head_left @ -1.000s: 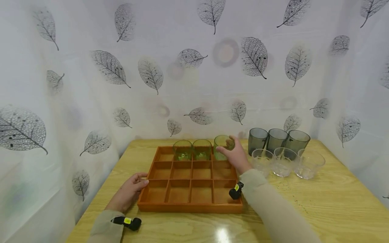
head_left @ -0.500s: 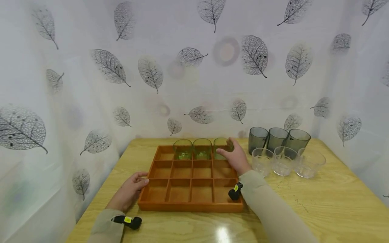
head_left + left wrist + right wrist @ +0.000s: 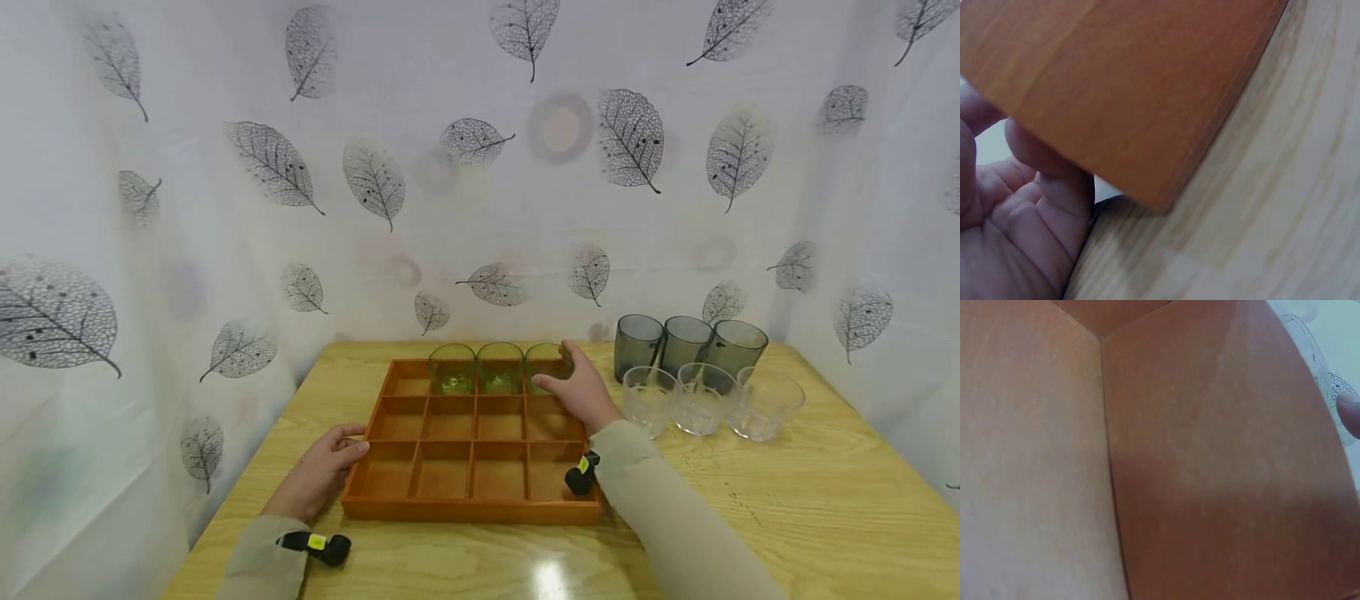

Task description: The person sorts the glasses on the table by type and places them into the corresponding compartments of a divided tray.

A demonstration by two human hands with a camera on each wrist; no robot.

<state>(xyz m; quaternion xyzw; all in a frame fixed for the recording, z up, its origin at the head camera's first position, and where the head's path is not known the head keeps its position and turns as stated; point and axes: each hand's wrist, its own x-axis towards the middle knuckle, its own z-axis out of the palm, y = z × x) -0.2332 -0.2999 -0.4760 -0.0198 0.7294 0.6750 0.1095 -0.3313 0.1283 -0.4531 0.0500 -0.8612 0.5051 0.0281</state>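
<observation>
My right hand (image 3: pixel 581 390) holds a green glass (image 3: pixel 542 382) between thumb and fingers. This glass stands at the back right compartment of a wooden divided tray (image 3: pixel 472 510). Two matching green glasses, one on the left (image 3: pixel 453 379) and one in the middle (image 3: pixel 500 379), sit in the same back row beside it. At the tray's left side, the fingertips and thumb of my left hand (image 3: pixel 318 471) touch the outer wall near the rim. The left wrist view shows that hand's bent fingers (image 3: pixel 1054 169) against the tray's edge. The right wrist view mostly shows tray walls (image 3: pixel 1222 425).
Right of the tray stand three grey tumblers (image 3: pixel 678 346) in a row at the back. Three clear glass cups (image 3: pixel 697 408) stand in front of them, close to my right sleeve (image 3: pixel 660 492). A leaf-print curtain (image 3: pixel 480 208) hangs behind the wooden table (image 3: pixel 825 500).
The green glass in my right hand has come down a little and shifted slightly left, level with the other two. My left hand stays at the tray's side.
</observation>
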